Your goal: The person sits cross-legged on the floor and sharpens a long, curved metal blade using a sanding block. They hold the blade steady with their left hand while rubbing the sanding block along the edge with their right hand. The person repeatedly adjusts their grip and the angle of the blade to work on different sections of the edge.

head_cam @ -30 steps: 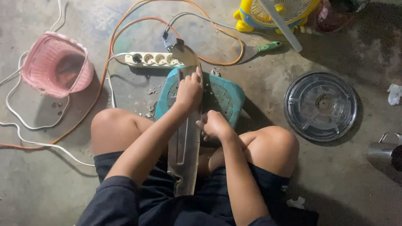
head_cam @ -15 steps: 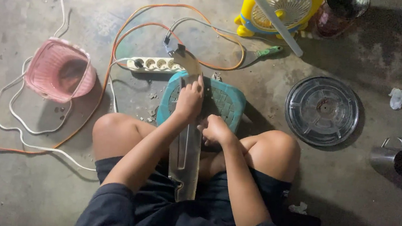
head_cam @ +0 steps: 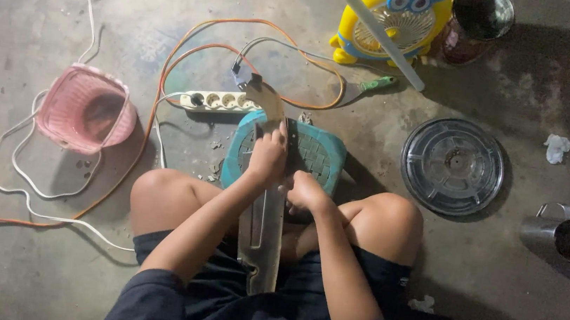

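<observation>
Grey concrete floor [head_cam: 496,302] carries a low teal woven stool [head_cam: 314,152], and a long clear plastic blade [head_cam: 262,228] lies across it toward the lap. Left hand [head_cam: 268,155] presses the blade flat, fingers closed over it; right hand [head_cam: 306,192] looks clenched beside it, on what I cannot tell. Firm downward pressure seems wise, so the blade does not slide.

- Left hand [head_cam: 268,157] covers mid part of the long clear plastic strip [head_cam: 261,239]; grip not clear.
- Right hand [head_cam: 306,192]: fingers tucked under, can't tell what it holds.
- Teal stool [head_cam: 313,156] partly hidden by both hands.
- Yellow fan [head_cam: 391,19], dark jar [head_cam: 480,18] cut off at top edge.
</observation>
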